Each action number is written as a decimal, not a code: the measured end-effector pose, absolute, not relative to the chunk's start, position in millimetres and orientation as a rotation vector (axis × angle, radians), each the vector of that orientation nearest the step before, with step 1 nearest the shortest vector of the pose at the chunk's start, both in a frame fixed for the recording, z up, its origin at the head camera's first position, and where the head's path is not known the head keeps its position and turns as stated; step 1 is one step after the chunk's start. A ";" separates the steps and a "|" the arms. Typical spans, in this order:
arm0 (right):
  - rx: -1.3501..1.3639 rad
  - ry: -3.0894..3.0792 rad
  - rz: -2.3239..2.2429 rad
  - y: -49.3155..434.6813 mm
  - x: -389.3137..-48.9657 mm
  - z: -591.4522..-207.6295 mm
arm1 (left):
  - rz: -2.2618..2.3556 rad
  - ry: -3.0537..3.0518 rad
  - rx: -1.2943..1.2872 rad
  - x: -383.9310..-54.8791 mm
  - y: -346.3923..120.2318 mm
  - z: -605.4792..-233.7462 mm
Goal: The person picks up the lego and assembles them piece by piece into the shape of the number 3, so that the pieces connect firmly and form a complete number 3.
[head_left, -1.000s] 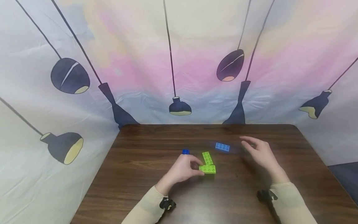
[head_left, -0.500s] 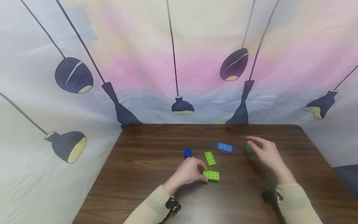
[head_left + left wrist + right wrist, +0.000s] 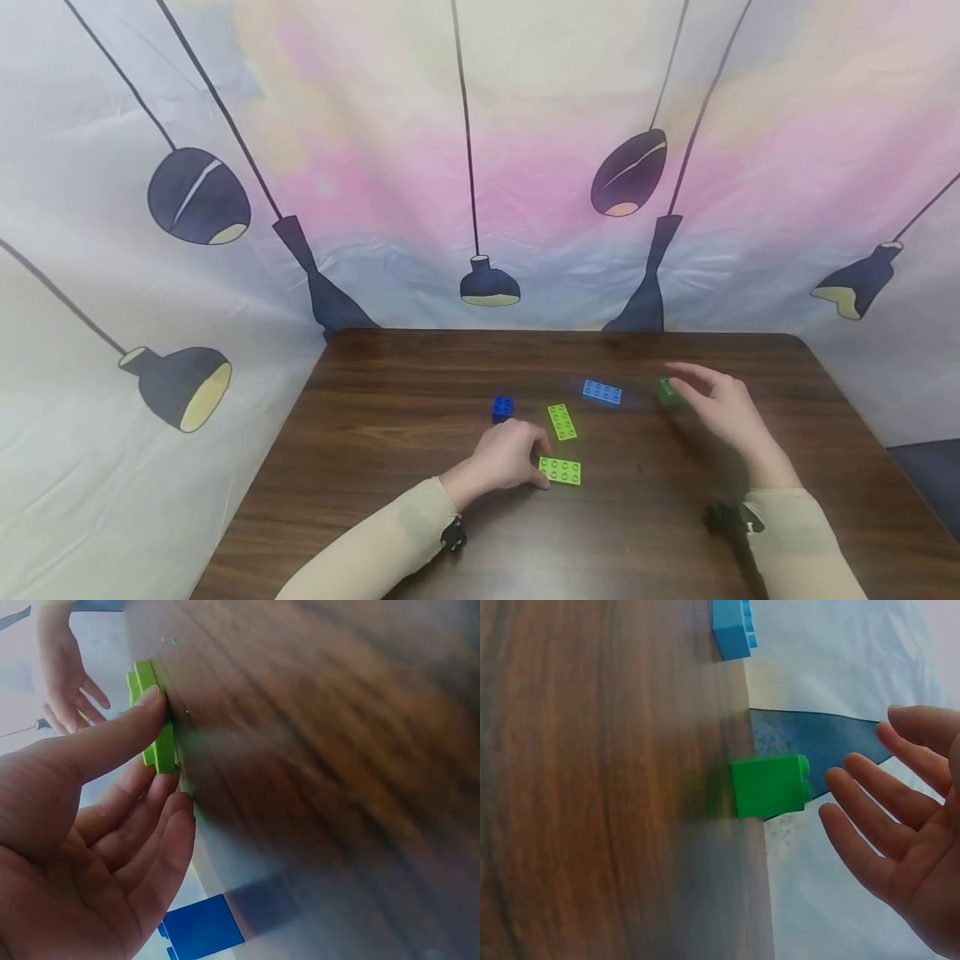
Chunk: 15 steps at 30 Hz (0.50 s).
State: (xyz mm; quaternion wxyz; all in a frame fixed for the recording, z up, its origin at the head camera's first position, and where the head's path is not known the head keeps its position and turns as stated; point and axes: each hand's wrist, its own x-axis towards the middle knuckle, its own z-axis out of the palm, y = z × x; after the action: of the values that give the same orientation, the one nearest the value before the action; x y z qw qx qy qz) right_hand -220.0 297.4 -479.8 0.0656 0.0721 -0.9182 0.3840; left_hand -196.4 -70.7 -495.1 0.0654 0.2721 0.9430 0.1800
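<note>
My left hand [image 3: 506, 457] pinches the left end of a lime green building brick [image 3: 561, 471], which lies flat on the table. In the left wrist view, the thumb crosses this lime brick [image 3: 163, 750] and the fingers are at its near end. A second lime brick [image 3: 562, 422] lies just beyond. A small dark blue brick [image 3: 502, 408] stands behind the left knuckles. On the right, my right hand [image 3: 723, 412] hovers beside a small green brick [image 3: 667, 392]. Its loosely spread fingers [image 3: 870, 802] are apart from that green brick in the right wrist view.
A light blue brick [image 3: 602, 392] lies between the second lime brick and the green one. The brown wooden table [image 3: 420, 358] ends at a hanging cloth [image 3: 540, 192] printed with lamps.
My left hand has drawn the lime brick nearer, away from the second lime one. The green brick has come into sight beside the right fingers. The head view has shifted slightly.
</note>
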 end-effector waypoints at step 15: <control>0.206 -2.893 1.342 315.8 -241.4 -483.0 | 0.531 2.851 0.797 -196.8 -72.0 -498.1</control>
State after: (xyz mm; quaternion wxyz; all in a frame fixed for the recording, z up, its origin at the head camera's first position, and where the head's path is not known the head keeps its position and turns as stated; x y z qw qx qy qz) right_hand -241.4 315.8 -483.0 -0.0273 0.0645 -0.9049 0.4198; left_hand -196.8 -72.0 -498.1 0.0671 0.2645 0.9458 0.1761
